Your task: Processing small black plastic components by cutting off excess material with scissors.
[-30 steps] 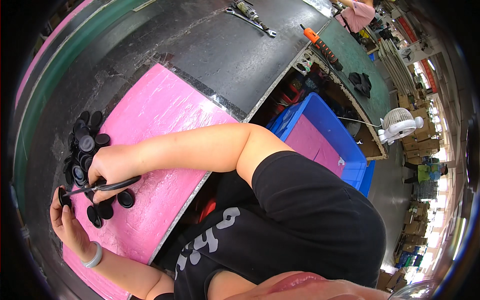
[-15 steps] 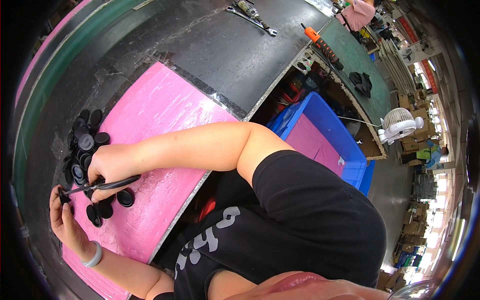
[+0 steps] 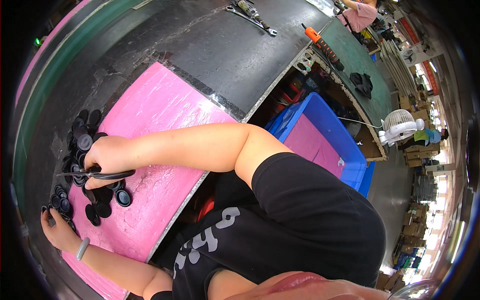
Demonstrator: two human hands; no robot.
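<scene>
My right hand [image 3: 110, 159] is closed around black-handled scissors [image 3: 112, 175], whose narrow blades point left over a pile of black round caps [image 3: 80, 131]. A few more caps [image 3: 123, 197] lie below this hand on the pink sheet. My left hand [image 3: 61, 232], with a pale bangle on its wrist, is at the lower left beside a second, smaller heap of black caps [image 3: 61, 198]. Its thumb and finger are apart at the edge of that heap, and I make out nothing held between them.
A pink sheet [image 3: 165, 110] covers part of the dark worktable [image 3: 210, 55]. Farther off lie a wrench [image 3: 252, 20] and an orange-handled tool [image 3: 322, 44]. A blue bin [image 3: 345, 145] stands to the right, near a white fan [image 3: 399, 125]. Other people are in the background.
My left hand has moved down and left, away from the scissors, and the cap between its fingers has gone from them. The smaller heap now shows. My right hand has shifted slightly up and left.
</scene>
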